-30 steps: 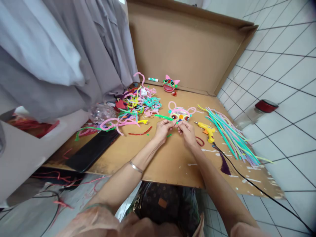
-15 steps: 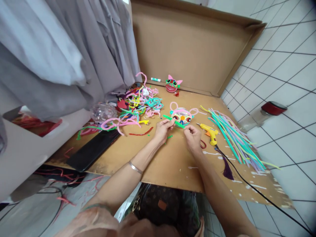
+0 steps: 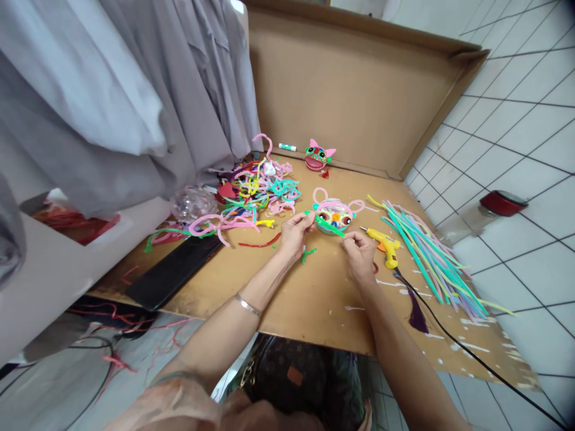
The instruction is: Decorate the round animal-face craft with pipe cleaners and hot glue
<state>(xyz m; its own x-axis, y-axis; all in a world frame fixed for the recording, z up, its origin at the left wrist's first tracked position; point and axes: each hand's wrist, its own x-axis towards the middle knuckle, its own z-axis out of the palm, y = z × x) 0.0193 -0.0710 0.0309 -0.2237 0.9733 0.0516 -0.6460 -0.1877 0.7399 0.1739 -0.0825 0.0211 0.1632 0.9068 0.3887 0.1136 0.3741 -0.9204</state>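
Observation:
Between my two hands runs a short green pipe cleaner (image 3: pixel 329 226), slanting down to the right. My left hand (image 3: pixel 296 232) pinches it near its upper left end. Closed on its lower right end is my right hand (image 3: pixel 358 251). Just behind it on the table sits a round animal face (image 3: pixel 335 209) with pink loop ears, an orange nose and dark red eyes. A small bent green piece (image 3: pixel 309 255) lies beside my left hand. To the right of my right hand rests a yellow glue gun (image 3: pixel 384 244) with its nozzle pointing left.
A tangled heap of coloured pipe cleaners (image 3: pixel 256 194) lies at left, near a black tray-like object (image 3: pixel 173 275). Straight pipe cleaners (image 3: pixel 431 257) spread at right. A finished-looking cat face (image 3: pixel 317 155) and glue stick (image 3: pixel 287 147) stand at the back. A cable (image 3: pixel 458 341) crosses the right corner.
My right hand has shifted slightly right and down along the green pipe cleaner, and my hands are a little farther apart. The whole view has shifted slightly.

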